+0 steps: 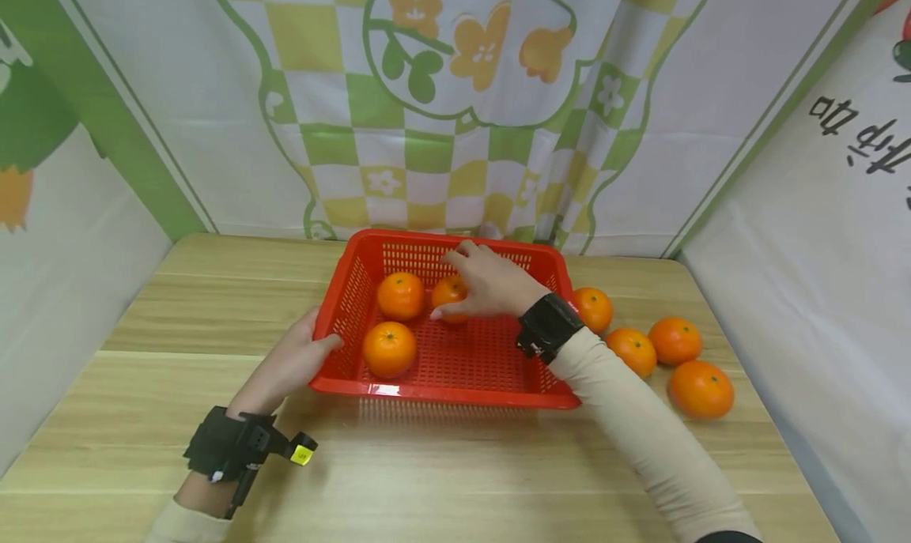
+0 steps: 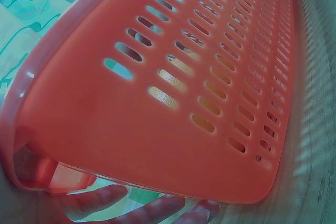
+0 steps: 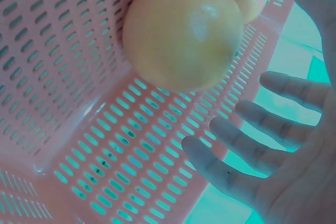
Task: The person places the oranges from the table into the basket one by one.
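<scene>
A red plastic basket (image 1: pixel 455 397) with slotted walls stands on the table, holding three oranges. My left hand (image 1: pixel 295 361) grips its left rim, the thumb over the edge and the fingers along the outside; in the left wrist view those fingers (image 2: pixel 152 211) lie against the basket wall (image 2: pixel 94 124). Above the basket floor, my right hand (image 1: pixel 494 282) reaches around an orange (image 1: pixel 450 294), partly covering it. The right wrist view has its fingers spread, apart from the nearest orange (image 3: pixel 184 32). Left of that hand sit a back orange (image 1: pixel 401 296) and a front orange (image 1: pixel 390 349).
Right of the basket, several loose oranges lie on the wooden table (image 1: pixel 398 480), among them one orange (image 1: pixel 701 389) nearest the right edge and one orange (image 1: pixel 592 309) close to the basket wall. A patterned curtain (image 1: pixel 455 148) hangs behind, with white side panels.
</scene>
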